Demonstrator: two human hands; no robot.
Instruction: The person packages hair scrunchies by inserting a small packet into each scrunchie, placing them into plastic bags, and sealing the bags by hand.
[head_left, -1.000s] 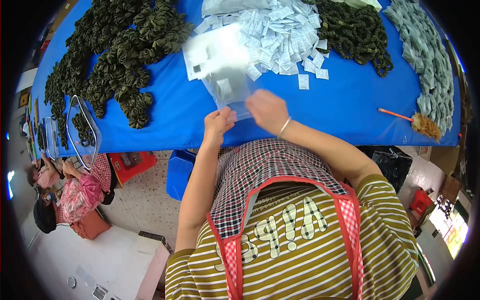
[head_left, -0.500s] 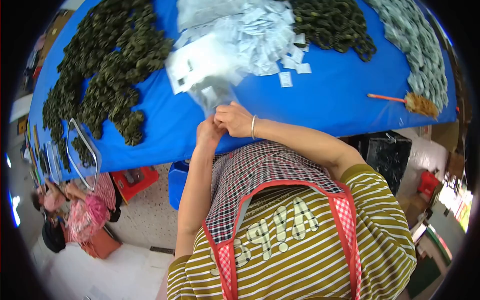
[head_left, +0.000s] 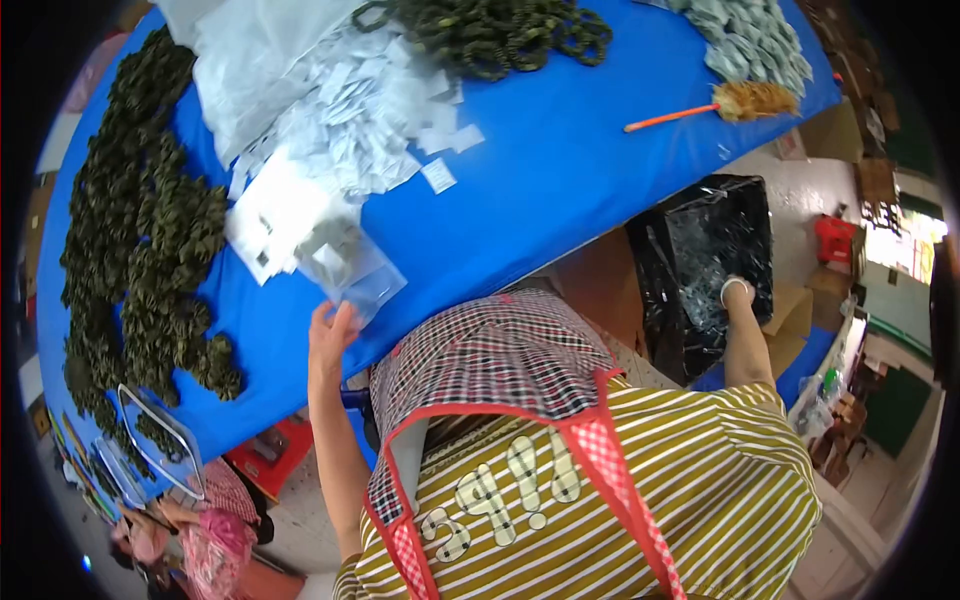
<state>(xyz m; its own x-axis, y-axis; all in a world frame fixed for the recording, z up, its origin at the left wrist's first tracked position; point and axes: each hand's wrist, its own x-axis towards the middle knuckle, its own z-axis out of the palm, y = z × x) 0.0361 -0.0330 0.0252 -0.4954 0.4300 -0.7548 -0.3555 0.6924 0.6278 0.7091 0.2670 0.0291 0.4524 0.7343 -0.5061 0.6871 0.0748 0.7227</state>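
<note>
My left hand (head_left: 335,324) is at the table's near edge, thumb and fingers slightly apart, beside the lower edge of a clear plastic bag (head_left: 374,284). Part of that bag lies over a bright white sheet or packet (head_left: 280,215). My right hand (head_left: 736,291) reaches down into a box lined with black plastic (head_left: 663,275), among crumpled clear plastic (head_left: 700,245). Its fingers cannot be made out. A bracelet circles that wrist. Beyond the clear bag spreads a pile of small white packets (head_left: 355,125).
Dark green coiled bands (head_left: 140,230) cover the left side of the blue table (head_left: 490,190), with more (head_left: 490,35) at the back. An orange-handled brush (head_left: 745,102) lies near pale green packets (head_left: 750,40). Another person (head_left: 220,540) is at lower left.
My right hand has left the clear bag and swung far right, down into the black-lined box. My left hand remains by the bag. The view has turned to the right.
</note>
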